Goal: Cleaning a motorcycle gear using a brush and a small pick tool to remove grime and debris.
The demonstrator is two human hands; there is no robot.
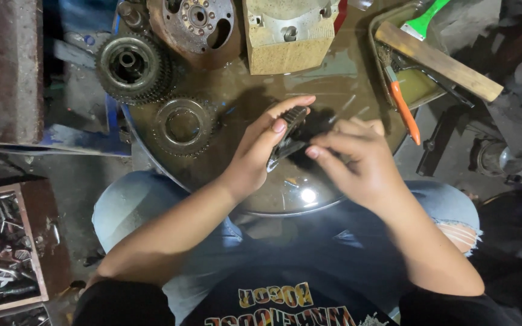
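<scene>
Presently, one small dark toothed gear (pixel 290 136), pinched edge-on between left hand (pixel 255 158) and right hand (pixel 357 160) above the oily round tray (pixel 333 96): both grips closed on it, best kept low over the tray, fingers firm against slipping

I'm in a mechanic's workshop. Greasy round metal surface (pixel 237 90) carries a stacked toothed steel gear cluster (pixel 131 66), a flat ring gear (pixel 183 125) and a rusty hub plate (pixel 197 24). Oily parts-washing tray (pixel 377 42) with brushes sits alongside. Wooden box of loose tools (pixel 1 247) on the grimy floor.
</scene>
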